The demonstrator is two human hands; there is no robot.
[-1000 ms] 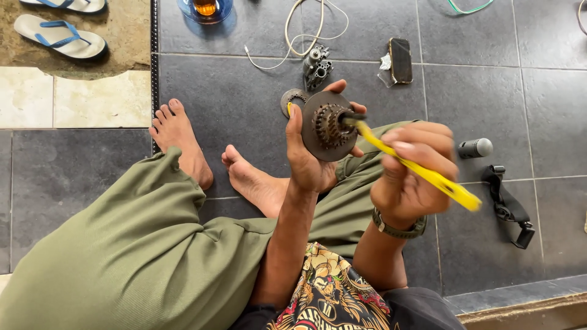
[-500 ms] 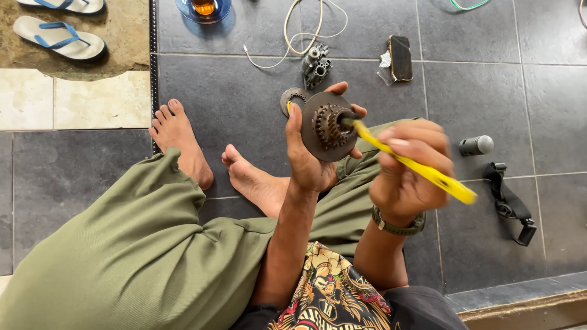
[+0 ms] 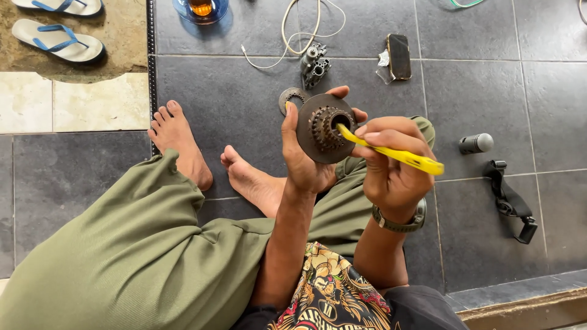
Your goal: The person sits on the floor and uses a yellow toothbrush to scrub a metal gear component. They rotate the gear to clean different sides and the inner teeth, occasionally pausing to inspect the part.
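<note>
The left hand [image 3: 306, 162] grips a rusty gear hub [image 3: 324, 128] while the right hand [image 3: 391, 168] pinches a yellow brush [image 3: 391, 153] poked into its centre.

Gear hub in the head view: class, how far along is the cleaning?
Done: parts lie apart on the tiles, a toothed ring and a metal block. In hand: left hand holds the gear hub; right hand works a yellow brush in its centre. Left: hub looks rusty-brown.
</note>
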